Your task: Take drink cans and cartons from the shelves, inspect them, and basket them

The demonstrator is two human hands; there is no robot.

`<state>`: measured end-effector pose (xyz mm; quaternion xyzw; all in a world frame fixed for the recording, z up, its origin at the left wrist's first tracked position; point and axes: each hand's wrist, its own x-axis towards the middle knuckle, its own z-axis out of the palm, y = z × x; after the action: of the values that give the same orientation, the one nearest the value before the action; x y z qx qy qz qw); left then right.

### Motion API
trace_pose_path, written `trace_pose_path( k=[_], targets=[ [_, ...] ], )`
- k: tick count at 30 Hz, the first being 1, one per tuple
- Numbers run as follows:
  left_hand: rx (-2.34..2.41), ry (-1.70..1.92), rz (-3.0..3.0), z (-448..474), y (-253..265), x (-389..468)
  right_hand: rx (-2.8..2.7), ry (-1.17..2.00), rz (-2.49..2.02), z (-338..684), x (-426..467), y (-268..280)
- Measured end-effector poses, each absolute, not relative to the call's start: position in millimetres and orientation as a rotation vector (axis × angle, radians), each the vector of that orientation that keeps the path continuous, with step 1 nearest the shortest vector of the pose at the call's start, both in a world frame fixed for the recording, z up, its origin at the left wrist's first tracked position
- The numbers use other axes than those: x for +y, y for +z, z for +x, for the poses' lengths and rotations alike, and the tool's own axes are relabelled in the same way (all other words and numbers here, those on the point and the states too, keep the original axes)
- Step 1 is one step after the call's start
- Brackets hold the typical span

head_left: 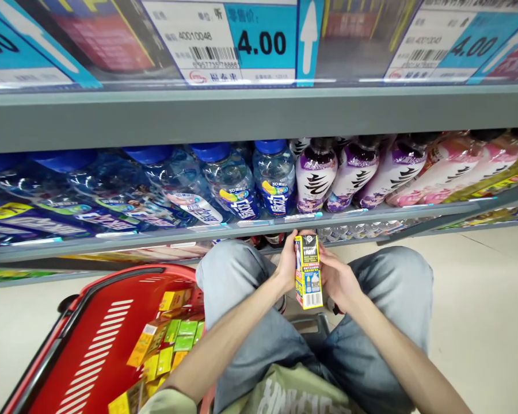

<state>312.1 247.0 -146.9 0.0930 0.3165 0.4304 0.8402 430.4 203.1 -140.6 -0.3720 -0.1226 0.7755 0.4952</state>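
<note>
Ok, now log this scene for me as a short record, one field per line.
Left hand: left hand holds the left side of a small upright box
Right hand: right hand at the box's right side
Box position: between the knees, in front of the bottle shelf
Basket: red basket at the person's left, holding yellow and green packs
Shelf, left to right: blue-capped bottles, purple-and-white bottles, pink bottles
Price tag: 4.00 on the middle tag above

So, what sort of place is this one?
Most likely a supermarket drinks aisle: a shelf price label reads 4.00, blue-capped drink bottles stand in a row, and a red shopping basket holds small boxes.
</note>
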Motion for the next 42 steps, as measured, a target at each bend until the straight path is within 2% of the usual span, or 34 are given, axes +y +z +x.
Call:
trace_pose_path(
  k=[16, 42],
  targets=[
    [0.481, 0.897, 0.142, 309, -149, 247, -0.335, 1.834, -1.011, 431, 201, -139],
    [0.513, 0.959, 0.101, 311, -158, 247, -0.333, 1.859, -1.038, 430, 200, -142]
  ],
)
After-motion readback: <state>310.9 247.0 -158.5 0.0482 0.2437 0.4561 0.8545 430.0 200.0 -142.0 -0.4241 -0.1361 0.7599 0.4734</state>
